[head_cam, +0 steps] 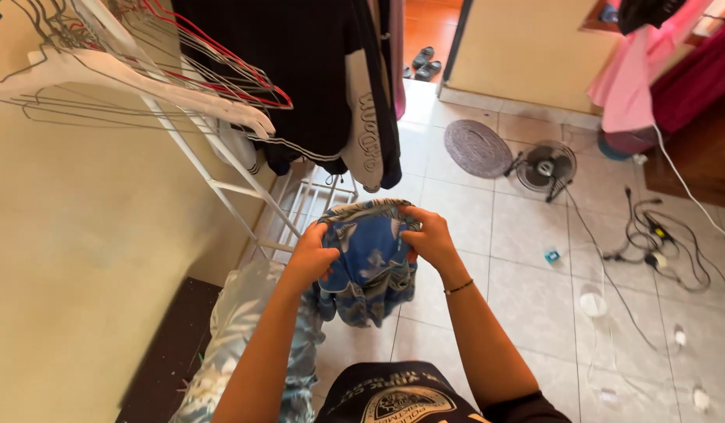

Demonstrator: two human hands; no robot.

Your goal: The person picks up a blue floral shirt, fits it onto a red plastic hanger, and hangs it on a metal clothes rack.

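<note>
No packages, signs or screens appear in this tiled laundry corner; the only label-like marking is a round white printed emblem on the wearer's black shirt, at the bottom centre of the frame.

A plain cream wall fills the left side. The floor is pale glossy tile with sunlit patches. A white metal clothes rack leans along the wall, hung with wire hangers and dark garments. Farther off lie a round grey mat and a small black fan. Black cables sprawl at right, near dark wooden furniture. Sandals sit beyond, on an orange floor.
</note>
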